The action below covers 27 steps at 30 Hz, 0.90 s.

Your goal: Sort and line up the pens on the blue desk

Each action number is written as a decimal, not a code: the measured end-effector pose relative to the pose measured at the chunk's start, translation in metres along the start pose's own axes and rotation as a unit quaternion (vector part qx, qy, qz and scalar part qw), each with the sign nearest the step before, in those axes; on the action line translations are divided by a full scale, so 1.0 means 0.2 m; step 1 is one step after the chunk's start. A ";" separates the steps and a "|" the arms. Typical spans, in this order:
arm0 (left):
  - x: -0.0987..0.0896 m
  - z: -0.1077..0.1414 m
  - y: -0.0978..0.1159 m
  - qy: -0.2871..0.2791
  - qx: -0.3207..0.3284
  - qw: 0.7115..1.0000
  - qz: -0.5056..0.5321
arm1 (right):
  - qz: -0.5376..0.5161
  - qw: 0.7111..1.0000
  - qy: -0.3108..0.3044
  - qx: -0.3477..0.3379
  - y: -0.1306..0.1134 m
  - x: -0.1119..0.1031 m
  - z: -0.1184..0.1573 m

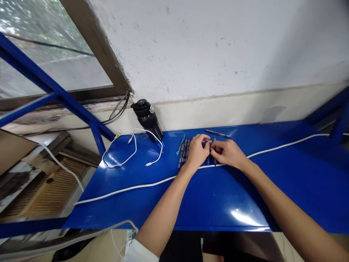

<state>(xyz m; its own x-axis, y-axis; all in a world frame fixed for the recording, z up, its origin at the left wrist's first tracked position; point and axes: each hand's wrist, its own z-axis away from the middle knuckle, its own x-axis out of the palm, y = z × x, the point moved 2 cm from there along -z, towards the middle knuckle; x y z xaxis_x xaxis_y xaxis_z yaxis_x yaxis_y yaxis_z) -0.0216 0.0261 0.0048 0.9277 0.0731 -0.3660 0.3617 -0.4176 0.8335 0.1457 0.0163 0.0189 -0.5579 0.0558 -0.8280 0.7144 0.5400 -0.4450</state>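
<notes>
My left hand (200, 150) lies over a group of pens on the blue tabletop, its fingers curled and thumb and fingertips closed on a pen. Close beside it, my right hand (228, 152) is bent in a pinch at a dark pen (215, 161), hiding most of it. The lower end of a blue pen (208, 161) shows between the two hands. Left of my left hand, several dark pens (183, 153) lie side by side, with a bright blue pen (180, 146) at their outer edge. Another dark pen (217, 133) lies crosswise behind my hands.
A black bottle (149, 122) stands at the back left near the wall. In front of it curls a white charging cable (120, 166). A longer white cord (144, 185) crosses the blue table (218, 203) and passes under my wrists. Blue metal frame bars (73, 103) rise at the left.
</notes>
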 end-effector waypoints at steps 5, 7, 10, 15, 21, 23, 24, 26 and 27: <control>0.03 0.03 0.01 -0.058 0.031 0.984 -0.165 | 0.046 0.999 -0.019 0.009 -0.14 -0.04 0.22; 0.03 0.03 0.01 -0.064 0.033 0.978 -0.196 | 0.037 0.998 -0.019 0.039 -0.19 -0.05 0.34; 0.04 0.04 0.01 -0.068 0.040 0.970 -0.232 | 0.002 0.997 0.007 0.078 -0.24 -0.04 0.51; 0.04 0.06 0.02 -0.077 0.052 0.956 -0.277 | -0.029 0.994 0.038 0.101 -0.28 0.00 0.62; 0.05 0.08 0.05 -0.081 0.060 0.951 -0.292 | -0.002 0.999 0.020 0.051 -0.32 0.00 0.59; 0.06 0.08 0.06 -0.082 0.060 0.950 -0.294 | 0.009 0.999 0.018 0.043 -0.32 0.00 0.59; 0.06 0.08 0.06 -0.082 0.060 0.951 -0.293 | 0.015 0.999 0.020 0.041 -0.32 0.00 0.60; 0.06 0.09 0.07 -0.084 0.062 0.951 -0.290 | 0.030 0.999 0.024 0.038 -0.32 0.00 0.61; 0.06 0.09 0.07 -0.085 0.063 0.951 -0.289 | 0.038 0.998 0.026 0.036 -0.32 0.01 0.61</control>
<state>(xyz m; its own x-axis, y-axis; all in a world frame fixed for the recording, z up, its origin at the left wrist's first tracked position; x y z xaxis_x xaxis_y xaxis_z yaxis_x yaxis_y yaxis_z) -0.0074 0.0047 0.0050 0.5452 0.1803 -0.8187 0.7830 -0.4584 0.4205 0.1499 -0.1211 0.0048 -0.5207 0.1395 -0.8423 0.7832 0.4707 -0.4062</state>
